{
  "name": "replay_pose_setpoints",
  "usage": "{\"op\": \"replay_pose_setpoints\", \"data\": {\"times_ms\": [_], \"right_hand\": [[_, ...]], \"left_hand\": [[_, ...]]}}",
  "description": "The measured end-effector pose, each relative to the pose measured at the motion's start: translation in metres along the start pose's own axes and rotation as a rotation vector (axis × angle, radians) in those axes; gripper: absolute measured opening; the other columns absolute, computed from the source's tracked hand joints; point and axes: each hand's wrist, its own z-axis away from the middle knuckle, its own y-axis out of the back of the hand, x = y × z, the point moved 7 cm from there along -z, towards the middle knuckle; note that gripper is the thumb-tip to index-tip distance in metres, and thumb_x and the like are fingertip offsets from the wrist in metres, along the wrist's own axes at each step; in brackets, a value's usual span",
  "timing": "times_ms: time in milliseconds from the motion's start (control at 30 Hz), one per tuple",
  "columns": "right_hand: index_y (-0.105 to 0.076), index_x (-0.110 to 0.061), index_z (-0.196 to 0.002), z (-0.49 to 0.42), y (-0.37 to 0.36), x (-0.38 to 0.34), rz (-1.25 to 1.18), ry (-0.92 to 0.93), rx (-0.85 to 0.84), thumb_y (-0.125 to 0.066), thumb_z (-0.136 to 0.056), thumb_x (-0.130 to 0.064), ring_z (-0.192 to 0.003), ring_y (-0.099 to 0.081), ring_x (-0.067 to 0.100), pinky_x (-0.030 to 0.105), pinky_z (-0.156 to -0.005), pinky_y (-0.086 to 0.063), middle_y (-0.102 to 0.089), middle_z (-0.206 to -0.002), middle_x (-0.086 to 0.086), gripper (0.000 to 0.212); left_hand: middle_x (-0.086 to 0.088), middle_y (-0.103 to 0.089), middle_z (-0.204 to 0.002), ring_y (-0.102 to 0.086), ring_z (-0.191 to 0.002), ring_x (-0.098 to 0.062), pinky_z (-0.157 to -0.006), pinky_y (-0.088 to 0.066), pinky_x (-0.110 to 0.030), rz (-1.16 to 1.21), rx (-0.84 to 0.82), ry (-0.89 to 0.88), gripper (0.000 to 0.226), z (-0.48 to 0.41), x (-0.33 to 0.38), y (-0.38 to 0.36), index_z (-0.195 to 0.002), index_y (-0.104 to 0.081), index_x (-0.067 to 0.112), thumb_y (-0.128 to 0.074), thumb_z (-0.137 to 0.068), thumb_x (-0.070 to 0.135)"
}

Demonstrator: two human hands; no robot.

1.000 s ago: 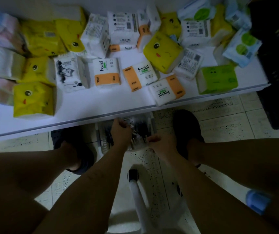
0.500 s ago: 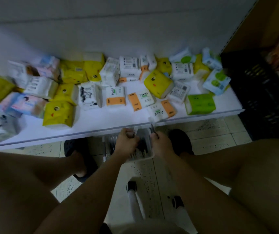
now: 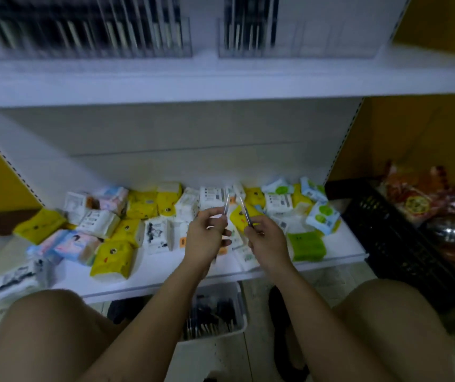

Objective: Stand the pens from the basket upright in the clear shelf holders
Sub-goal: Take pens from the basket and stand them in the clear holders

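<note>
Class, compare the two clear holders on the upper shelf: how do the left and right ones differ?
The left holder is packed with pens across its width; the right holder has pens only at its left end. The left holder also looks longer than the right holder. Both are clear and stand on the upper shelf, pens upright.

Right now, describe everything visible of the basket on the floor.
The basket is a pale, plastic-looking bin with a thick rim, upright on the tiled floor just below the lower shelf's front edge, between the person's knees. Dark pens lie loosely inside. The left forearm hides its left side.
</note>
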Motion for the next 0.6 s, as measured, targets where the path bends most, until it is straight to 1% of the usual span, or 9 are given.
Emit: {"op": "replay_pose_setpoints", "data": {"times_ms": [67, 100, 167, 200, 267, 333, 400, 500, 600], "right_hand": [[-0.058, -0.022, -0.091, -0.003, 0.007, -0.033, -0.040, 0.092, 0.015, -0.059, -0.094, -0.013, -0.055, -0.049, 0.012, 0.025, -0.052, -0.038, -0.058, -0.073, 0.000, 0.010], [-0.059, -0.025, -0.090, -0.003, 0.010, -0.050, -0.062, 0.139, 0.028, -0.057, -0.095, -0.015, -0.053, -0.048, 0.010, 0.026, -0.052, -0.037, -0.058, -0.070, -0.003, 0.011], [-0.061, -0.023, -0.091, -0.001, 0.018, -0.083, -0.110, 0.222, 0.060, -0.053, -0.098, -0.016, -0.051, -0.049, 0.005, 0.023, -0.052, -0.038, -0.061, -0.069, -0.005, 0.012], [-0.061, -0.021, -0.093, 0.001, 0.022, -0.098, -0.148, 0.249, 0.070, -0.051, -0.099, -0.015, -0.050, -0.050, 0.004, 0.022, -0.050, -0.040, -0.061, -0.070, -0.003, 0.013], [-0.062, -0.020, -0.094, 0.003, 0.029, -0.126, -0.219, 0.289, 0.081, -0.051, -0.099, -0.013, -0.052, -0.052, 0.007, 0.022, -0.050, -0.043, -0.061, -0.070, 0.001, 0.014], [-0.062, -0.020, -0.095, 0.003, 0.035, -0.150, -0.283, 0.318, 0.076, -0.051, -0.099, -0.013, -0.058, -0.056, 0.013, 0.025, -0.053, -0.048, -0.062, -0.071, 0.004, 0.014], [-0.063, -0.016, -0.098, 0.000, 0.041, -0.172, -0.330, 0.344, 0.064, -0.051, -0.099, -0.013, -0.062, -0.059, 0.016, 0.026, -0.056, -0.049, -0.063, -0.073, 0.006, 0.012], [-0.061, -0.007, -0.104, -0.006, 0.051, -0.206, -0.331, 0.405, 0.058, -0.052, -0.099, -0.013, -0.066, -0.064, 0.017, 0.025, -0.060, -0.051, -0.067, -0.078, 0.010, 0.013], [-0.063, -0.003, -0.105, -0.013, 0.063, -0.239, -0.289, 0.479, 0.079, -0.054, -0.097, -0.012, -0.074, -0.067, 0.012, 0.022, -0.066, -0.053, -0.071, -0.085, 0.008, 0.015]], "left_hand": [[-0.004, -0.065, -0.078, -0.063, -0.070, -0.012, -0.064, -0.055, -0.027, 0.014, -0.011, -0.075, 0.013, 0.000, 0.033, -0.007, -0.105, -0.064, 0.016, -0.057, -0.095, 0.012], [-0.002, -0.068, -0.077, -0.064, -0.070, -0.010, -0.065, -0.054, -0.024, 0.013, -0.017, -0.115, 0.012, -0.001, 0.049, -0.009, -0.103, -0.065, 0.016, -0.058, -0.094, 0.011], [0.002, -0.071, -0.077, -0.066, -0.071, -0.006, -0.066, -0.053, -0.020, 0.006, -0.031, -0.191, 0.012, -0.001, 0.081, -0.014, -0.103, -0.067, 0.012, -0.059, -0.094, 0.011], [0.004, -0.072, -0.077, -0.066, -0.071, -0.005, -0.067, -0.054, -0.021, 0.006, -0.038, -0.225, 0.012, -0.001, 0.097, -0.015, -0.102, -0.068, 0.012, -0.060, -0.093, 0.011], [0.006, -0.073, -0.077, -0.067, -0.073, -0.004, -0.071, -0.055, -0.024, 0.004, -0.052, -0.293, 0.011, 0.001, 0.128, -0.018, -0.095, -0.067, 0.019, -0.060, -0.093, 0.010], [0.002, -0.072, -0.079, -0.067, -0.074, -0.005, -0.069, -0.056, -0.023, 0.019, -0.076, -0.355, 0.015, 0.004, 0.157, -0.022, -0.090, -0.065, 0.021, -0.061, -0.092, 0.007], [-0.003, -0.070, -0.081, -0.067, -0.076, -0.009, -0.068, -0.057, -0.024, 0.008, -0.100, -0.427, 0.014, 0.007, 0.186, -0.024, -0.091, -0.066, 0.019, -0.064, -0.090, 0.005], [-0.007, -0.070, -0.086, -0.068, -0.082, -0.015, -0.071, -0.059, -0.029, -0.040, -0.120, -0.506, 0.012, 0.006, 0.223, -0.027, -0.094, -0.067, 0.018, -0.067, -0.088, 0.008], [-0.007, -0.070, -0.089, -0.069, -0.084, -0.015, -0.071, -0.060, -0.031, -0.071, -0.113, -0.566, 0.011, 0.002, 0.257, -0.030, -0.096, -0.067, 0.018, -0.068, -0.088, 0.011]]}}
